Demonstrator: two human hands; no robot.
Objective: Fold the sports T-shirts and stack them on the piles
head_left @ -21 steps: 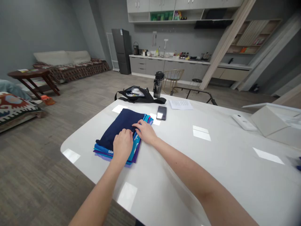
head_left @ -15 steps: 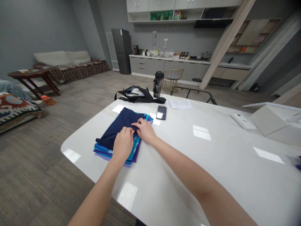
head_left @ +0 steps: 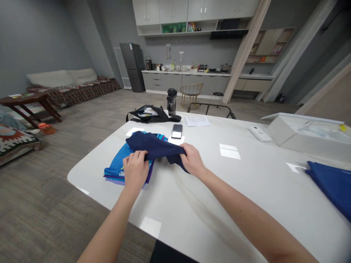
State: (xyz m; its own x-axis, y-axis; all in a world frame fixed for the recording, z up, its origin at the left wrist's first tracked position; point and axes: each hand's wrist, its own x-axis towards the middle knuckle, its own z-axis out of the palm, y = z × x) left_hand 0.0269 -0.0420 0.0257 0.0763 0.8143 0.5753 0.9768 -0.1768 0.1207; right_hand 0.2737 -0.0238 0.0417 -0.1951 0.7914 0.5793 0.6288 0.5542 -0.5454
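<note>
Centrally: navy cloth in a two-handed grip

Held at the near edge by the left hand, with fingers curled closed over the fabric; held at the right end by the right hand, closed on a bunched edge. Between both: soft, matte and creased, partly over a folded stack in blue and purple, sagging rightward in a loose fold. Underneath, a glossy white table. Farther out, a limp black bag and cylindrical bottle.

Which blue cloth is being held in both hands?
The navy cloth spanning the left hand and right hand; the folded stack lies partly beneath it, the blue cloth far right untouched.
</note>
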